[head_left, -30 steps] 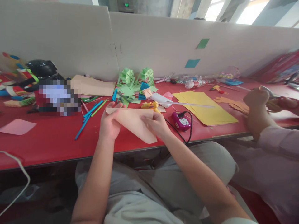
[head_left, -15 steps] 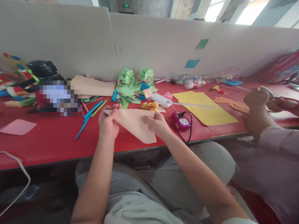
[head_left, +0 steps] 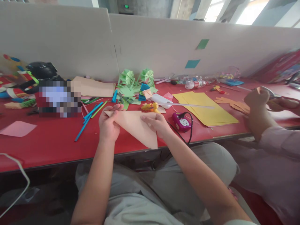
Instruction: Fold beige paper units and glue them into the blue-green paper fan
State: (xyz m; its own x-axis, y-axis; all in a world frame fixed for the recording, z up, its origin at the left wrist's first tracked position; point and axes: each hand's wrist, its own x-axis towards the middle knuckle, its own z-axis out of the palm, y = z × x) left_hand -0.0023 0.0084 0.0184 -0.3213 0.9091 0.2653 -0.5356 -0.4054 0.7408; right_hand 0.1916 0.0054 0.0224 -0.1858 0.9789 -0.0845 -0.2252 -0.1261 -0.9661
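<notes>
Between my two hands a sheet of peach-coloured paper (head_left: 137,126) is held above the front of the red table (head_left: 58,137). My left hand (head_left: 110,123) pinches its left corner, thumb on top. My right hand (head_left: 157,124) grips the upper right part, with the thumb lying across the face of the sheet. The lower corner hangs down past the table's front edge. Just behind my right hand lies a yellow glue gun (head_left: 150,107) with a clear glue stick (head_left: 187,105) pointing out to the right.
A purple power socket (head_left: 181,121) with a black cable sits right of my hands, before yellow paper sheets (head_left: 206,109). Blue strips (head_left: 87,117) lie to the left. Green folded-paper wheels (head_left: 126,77) stand behind. At right, another person's hands (head_left: 257,98) hold scissors.
The lower right corner of the peach-coloured paper has dropped slightly and straightened. My hands have barely moved.
</notes>
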